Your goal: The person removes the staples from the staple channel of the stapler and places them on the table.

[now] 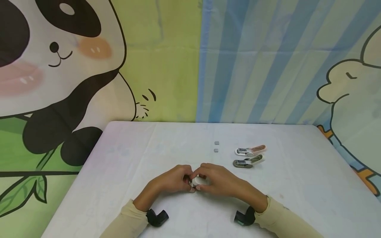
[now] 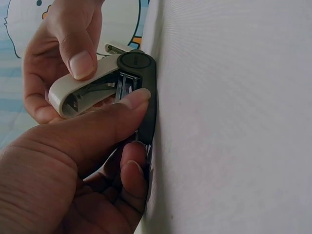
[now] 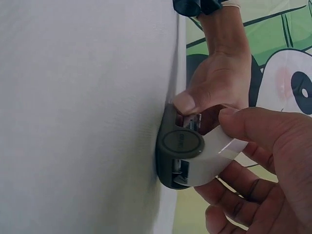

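Observation:
A small stapler (image 1: 197, 181) with a white top arm (image 2: 83, 90) and a dark grey base (image 3: 168, 146) lies at the table's near middle, its arm hinged up from the base. My left hand (image 1: 175, 180) pinches the base end, with the thumb (image 2: 117, 114) pressed beside the metal staple channel. My right hand (image 1: 218, 180) grips the white arm (image 3: 214, 151) between thumb and fingers. Both hands meet over the stapler, which rests against the white table (image 1: 184, 145).
Two more small staplers (image 1: 250, 150) (image 1: 248, 161) lie to the right, behind my hands. Two little grey staple blocks (image 1: 216, 143) (image 1: 216, 150) sit just left of them. A cartoon backdrop (image 1: 166, 66) hangs behind the table's far edge.

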`<state>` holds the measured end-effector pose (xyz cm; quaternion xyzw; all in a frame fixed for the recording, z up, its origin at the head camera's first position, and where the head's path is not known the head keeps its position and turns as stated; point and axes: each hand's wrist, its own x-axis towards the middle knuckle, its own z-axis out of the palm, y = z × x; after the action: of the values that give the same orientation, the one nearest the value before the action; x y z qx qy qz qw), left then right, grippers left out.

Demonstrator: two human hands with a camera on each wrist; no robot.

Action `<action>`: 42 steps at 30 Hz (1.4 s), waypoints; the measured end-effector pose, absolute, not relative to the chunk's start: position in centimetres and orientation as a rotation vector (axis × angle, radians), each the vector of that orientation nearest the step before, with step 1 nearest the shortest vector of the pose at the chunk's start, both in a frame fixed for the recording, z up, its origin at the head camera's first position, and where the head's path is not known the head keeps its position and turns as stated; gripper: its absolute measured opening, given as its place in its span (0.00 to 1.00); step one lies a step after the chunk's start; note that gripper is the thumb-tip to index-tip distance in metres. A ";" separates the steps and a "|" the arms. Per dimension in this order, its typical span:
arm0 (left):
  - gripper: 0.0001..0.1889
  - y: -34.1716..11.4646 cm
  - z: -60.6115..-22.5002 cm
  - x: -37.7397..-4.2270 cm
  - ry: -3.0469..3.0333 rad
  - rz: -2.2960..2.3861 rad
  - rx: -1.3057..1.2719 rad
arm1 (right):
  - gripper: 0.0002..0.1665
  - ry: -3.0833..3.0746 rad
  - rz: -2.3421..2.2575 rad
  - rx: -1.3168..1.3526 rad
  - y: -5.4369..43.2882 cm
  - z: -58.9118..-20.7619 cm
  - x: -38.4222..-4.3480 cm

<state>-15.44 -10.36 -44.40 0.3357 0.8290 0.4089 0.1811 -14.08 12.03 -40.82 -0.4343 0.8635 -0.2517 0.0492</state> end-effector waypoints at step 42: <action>0.09 -10.0 -44.2 -15.0 2.337 1.156 0.861 | 0.17 2.612 -0.370 -1.170 15.3 -38.0 -14.8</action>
<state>-15.03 -10.02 -44.19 0.3074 0.8346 0.4126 0.1966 -14.80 15.28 -38.04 -0.4022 0.8977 -0.1270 0.1277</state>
